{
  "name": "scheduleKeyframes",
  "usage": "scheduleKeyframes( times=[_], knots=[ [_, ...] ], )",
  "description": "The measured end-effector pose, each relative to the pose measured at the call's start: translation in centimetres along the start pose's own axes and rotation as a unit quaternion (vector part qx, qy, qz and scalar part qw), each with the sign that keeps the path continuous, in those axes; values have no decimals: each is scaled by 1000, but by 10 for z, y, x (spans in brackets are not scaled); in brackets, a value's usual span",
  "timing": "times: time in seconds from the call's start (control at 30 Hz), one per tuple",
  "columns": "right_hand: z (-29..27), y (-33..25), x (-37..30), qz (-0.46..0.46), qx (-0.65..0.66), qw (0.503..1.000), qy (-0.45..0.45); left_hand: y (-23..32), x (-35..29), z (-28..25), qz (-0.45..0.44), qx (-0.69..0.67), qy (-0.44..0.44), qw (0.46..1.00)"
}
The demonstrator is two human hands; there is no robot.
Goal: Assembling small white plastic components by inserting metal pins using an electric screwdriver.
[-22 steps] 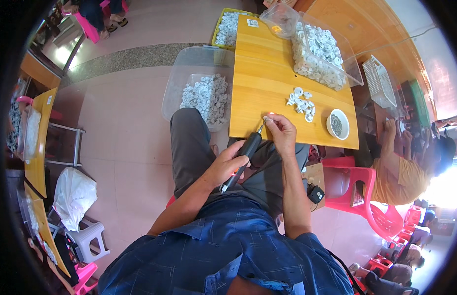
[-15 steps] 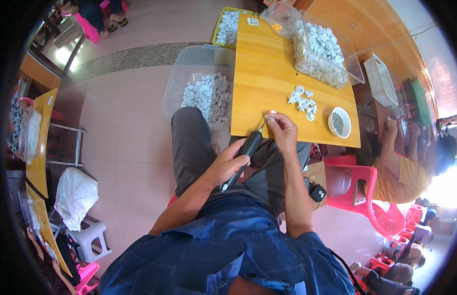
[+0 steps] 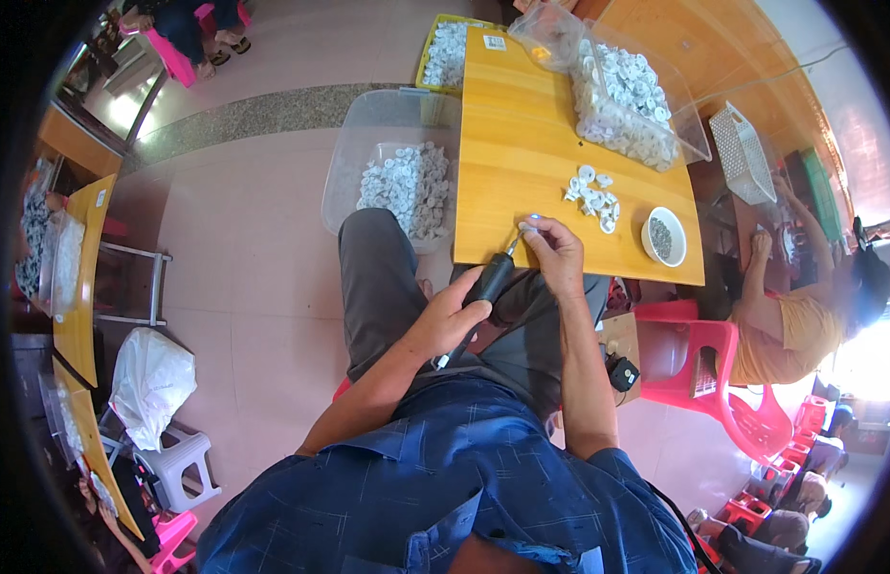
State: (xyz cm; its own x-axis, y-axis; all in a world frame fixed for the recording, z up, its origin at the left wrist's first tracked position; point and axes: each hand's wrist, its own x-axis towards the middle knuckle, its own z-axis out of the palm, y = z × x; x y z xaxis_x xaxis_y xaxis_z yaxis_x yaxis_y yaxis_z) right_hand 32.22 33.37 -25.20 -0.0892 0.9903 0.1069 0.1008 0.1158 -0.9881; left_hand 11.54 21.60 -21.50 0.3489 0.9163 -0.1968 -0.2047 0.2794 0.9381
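Note:
My left hand (image 3: 452, 316) is wrapped round a black electric screwdriver (image 3: 496, 277), tilted so that its metal bit points up and away over the table's near edge. At the tip of the bit, my right hand (image 3: 557, 253) pinches a small white plastic part (image 3: 528, 226); the fingers cover much of it. Bit and part appear to meet, though the exact contact is too small to tell. Right of my right hand, a loose group of white plastic parts (image 3: 591, 199) lies on the yellow wooden table (image 3: 512, 143). A white bowl (image 3: 648, 235) of small metal screws (image 3: 661, 239) stands near the table's right edge.
A clear bin (image 3: 689, 143) heaped with white parts stands at the far right of the table. Beside my left knee is a large clear tub (image 3: 342, 163) with more parts. A pink chair (image 3: 694, 335) and a co-worker in a yellow shirt (image 3: 785, 335) are to the right.
My hands keep nearly the same hold, with the bit still at the white part. The co-worker at the right has stretched an arm out toward the white basket.

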Motion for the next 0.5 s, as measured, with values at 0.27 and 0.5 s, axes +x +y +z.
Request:
scheduleKeyframes(
  times=[0.27,0.5],
  knots=[
    [-6,5,2,-3,14,1000,-25,4,0,-1,-2,9,-9,1000],
    [-9,4,2,0,3,999,-52,3,-1,-2,-11,-2,-2,1000]
  ],
)
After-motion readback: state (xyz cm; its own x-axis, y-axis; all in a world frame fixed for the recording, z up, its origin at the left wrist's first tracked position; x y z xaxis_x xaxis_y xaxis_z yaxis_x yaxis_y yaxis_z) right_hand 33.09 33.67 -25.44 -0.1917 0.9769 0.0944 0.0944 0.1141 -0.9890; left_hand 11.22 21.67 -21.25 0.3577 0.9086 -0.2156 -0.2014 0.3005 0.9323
